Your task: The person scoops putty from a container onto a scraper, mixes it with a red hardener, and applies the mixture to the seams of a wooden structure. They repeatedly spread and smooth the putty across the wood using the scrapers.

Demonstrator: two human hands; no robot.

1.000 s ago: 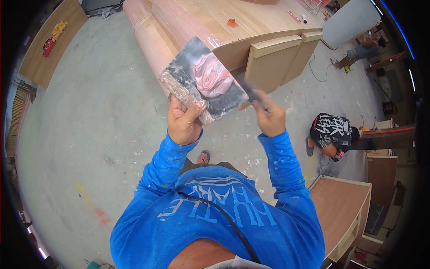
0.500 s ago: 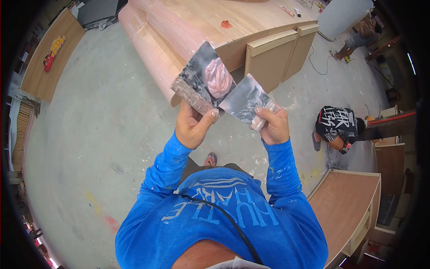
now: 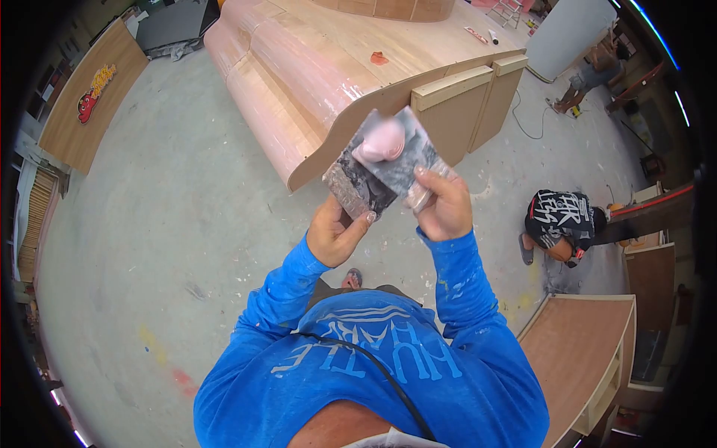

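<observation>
Pink putty [image 3: 382, 140] sits on a board [image 3: 357, 181] gripped level by the left hand [image 3: 337, 233], while the right hand [image 3: 442, 205] presses a scraper [image 3: 409, 155] against it.

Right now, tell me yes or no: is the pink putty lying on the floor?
No, the pink putty sits on the scraper blades held up between the left hand and right hand.

- The right hand [image 3: 444, 205] has brought its scraper blade [image 3: 413, 149] left, onto the putty board [image 3: 366, 179]; half a second ago the two were side by side.
- The pink putty [image 3: 382, 140] now sits at the board's far edge, under the blade.
- The left hand [image 3: 336, 235] has dropped slightly nearer.
</observation>
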